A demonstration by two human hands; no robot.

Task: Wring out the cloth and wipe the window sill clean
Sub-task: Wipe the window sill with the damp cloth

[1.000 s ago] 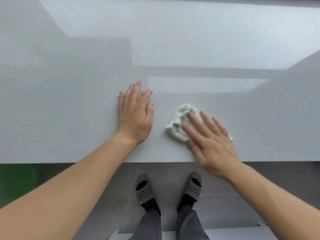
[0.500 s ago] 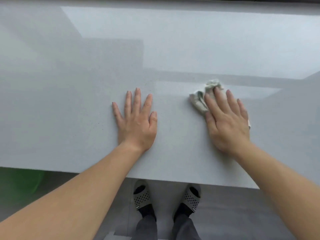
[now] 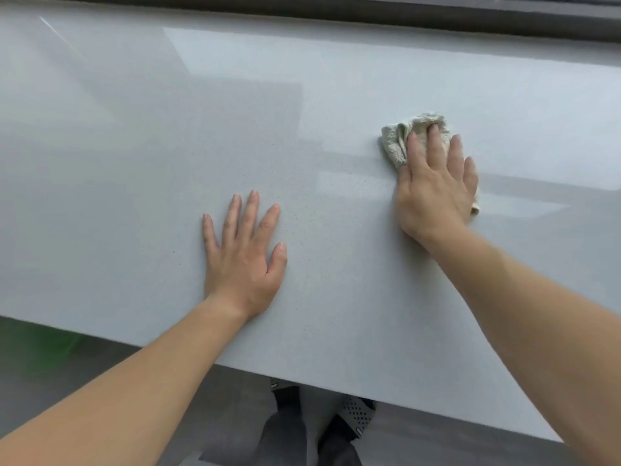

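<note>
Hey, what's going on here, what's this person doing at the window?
A person is wiping a pale grey window sill. The right hand presses flat on a crumpled off-white cloth on the far right part of the sill, near the dark window frame. The left hand rests palm down, fingers spread, on the bare sill closer to the near edge, holding nothing. The person's feet in grey slippers show below the edge.
</note>
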